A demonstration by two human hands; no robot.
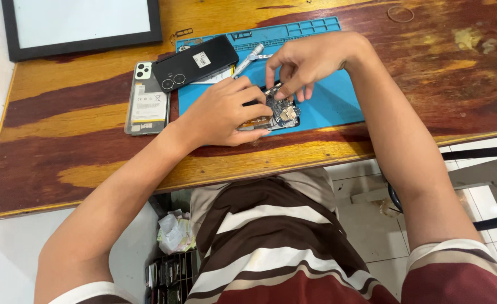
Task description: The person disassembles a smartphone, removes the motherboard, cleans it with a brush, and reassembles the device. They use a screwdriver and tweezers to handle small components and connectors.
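Opened phone [279,115] on blue mat [333,104], near desk [91,169] front edge. Pinned flat under left hand [226,112], grip closed around it for steadiness; right hand [307,62] fingertips pinching a small tool [272,89] over the board.

One camera only, worn on the head, looking steeply down and forward over the person's striped shirt [271,247] at the near edge of a wooden table [63,141]. It sits close (both forearms fill the middle), and the floor [366,231] shows below.
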